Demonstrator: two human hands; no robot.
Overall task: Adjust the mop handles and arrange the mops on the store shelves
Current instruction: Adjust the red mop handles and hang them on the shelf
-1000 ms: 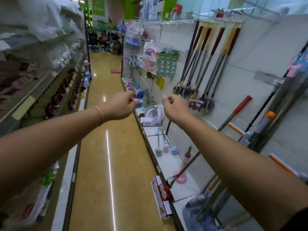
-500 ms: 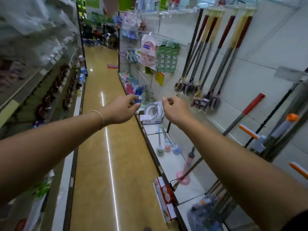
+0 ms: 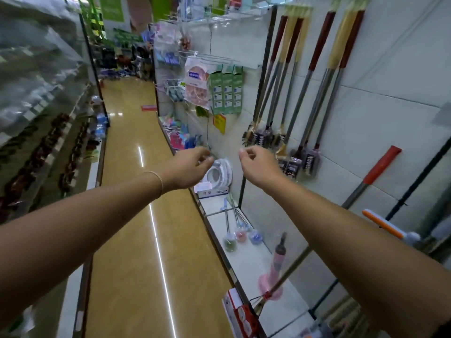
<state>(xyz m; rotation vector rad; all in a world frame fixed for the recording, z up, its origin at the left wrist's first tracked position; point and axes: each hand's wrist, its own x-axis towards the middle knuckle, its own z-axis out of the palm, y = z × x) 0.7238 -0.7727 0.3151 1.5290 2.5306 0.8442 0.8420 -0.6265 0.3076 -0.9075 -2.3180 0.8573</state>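
Mops (image 3: 307,98) with red and cream grips hang in a row on the white wall panel (image 3: 380,76) at one o'clock, heads down. Below them a white bottom shelf (image 3: 246,262) runs along the right side of the aisle, and the glossy tan floor (image 3: 136,240) stretches away to twelve o'clock between it and the blurred shelving (image 3: 36,98) at nine o'clock. Both arms reach forward at mid-frame. The left hand (image 3: 186,168) and right hand (image 3: 258,164) are near each other, fingers loosely curled, thumbs toward fingertips, gripping nothing that can be made out. A red-handled mop (image 3: 366,189) leans at three o'clock; a pink plunger (image 3: 274,269) stands on the shelf at five o'clock, small toilet brushes (image 3: 240,234) beyond it.
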